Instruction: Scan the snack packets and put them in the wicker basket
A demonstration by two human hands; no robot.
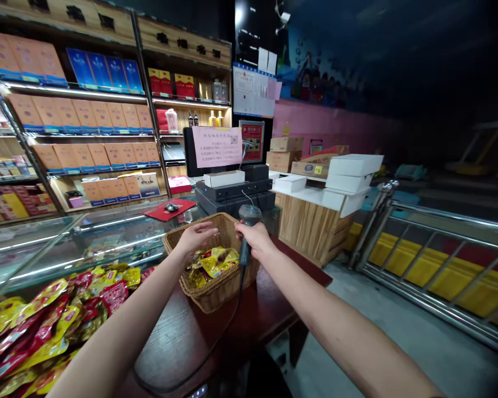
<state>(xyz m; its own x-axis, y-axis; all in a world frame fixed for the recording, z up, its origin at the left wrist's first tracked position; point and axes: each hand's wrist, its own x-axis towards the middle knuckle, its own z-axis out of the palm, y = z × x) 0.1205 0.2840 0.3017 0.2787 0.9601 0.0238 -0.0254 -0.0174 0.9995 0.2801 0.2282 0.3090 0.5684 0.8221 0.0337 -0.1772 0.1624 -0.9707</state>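
My right hand (256, 236) is wrapped round the handle of a dark grey barcode scanner (244, 254), held upright over the right side of a wicker basket (211, 296). From the scanner's lower end a black cable runs down to the table. My left hand (197, 237) reaches over the basket's left side, fingers stretched out and nothing visible in them. Inside the basket lie several shiny yellow snack packets (221, 262). A large heap of red and yellow snack packets (62, 318) spreads to the left, partly behind my left forearm.
Behind the basket stand a cash register (232, 190) and a monitor with a pink notice (218, 146). A glass display counter (120, 237) runs along the left, with a mouse (171, 208) on a red mat. White boxes (352, 168) and a metal railing (435, 232) are right.
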